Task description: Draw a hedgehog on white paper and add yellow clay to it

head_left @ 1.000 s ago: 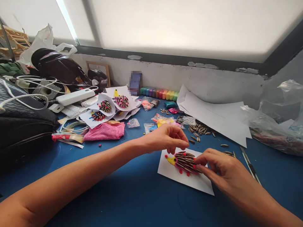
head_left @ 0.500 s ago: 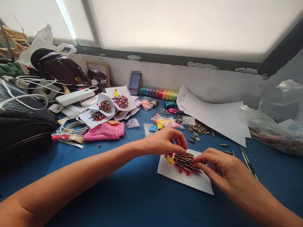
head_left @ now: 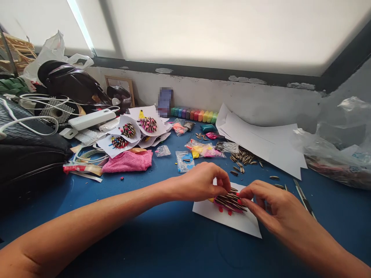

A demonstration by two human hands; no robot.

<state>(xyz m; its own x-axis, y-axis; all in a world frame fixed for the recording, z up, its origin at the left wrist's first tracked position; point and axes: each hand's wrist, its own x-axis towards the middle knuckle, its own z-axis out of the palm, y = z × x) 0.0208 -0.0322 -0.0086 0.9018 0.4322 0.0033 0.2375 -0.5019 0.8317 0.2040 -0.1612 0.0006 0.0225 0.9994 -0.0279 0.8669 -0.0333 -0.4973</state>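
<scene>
On a sheet of white paper [head_left: 240, 224] lies a hedgehog figure [head_left: 230, 203] made of pink clay with striped sunflower seeds as spines and red feet. Its yellow snout is mostly covered by my left hand [head_left: 210, 181]. That hand reaches over the figure's head side, thumb and fingers pinched together at the upper spines; anything between them is hidden. From the right, my right hand [head_left: 269, 206] is closed in a pinch at the spine tips, with a small piece of red clay [head_left: 239, 201] at its fingertips.
Loose sunflower seeds [head_left: 245, 156] and clay packets [head_left: 199, 148] lie behind the figure. A craft knife [head_left: 304, 199] is at right, below white sheets [head_left: 261, 139]. Finished hedgehog cards [head_left: 127, 131], a pink cloth [head_left: 127, 160] and a black bag [head_left: 29, 154] are at left.
My left hand has shifted slightly down over the figure, now covering most of the snout and showing more of the blue clay packet behind. My right hand has barely moved.
</scene>
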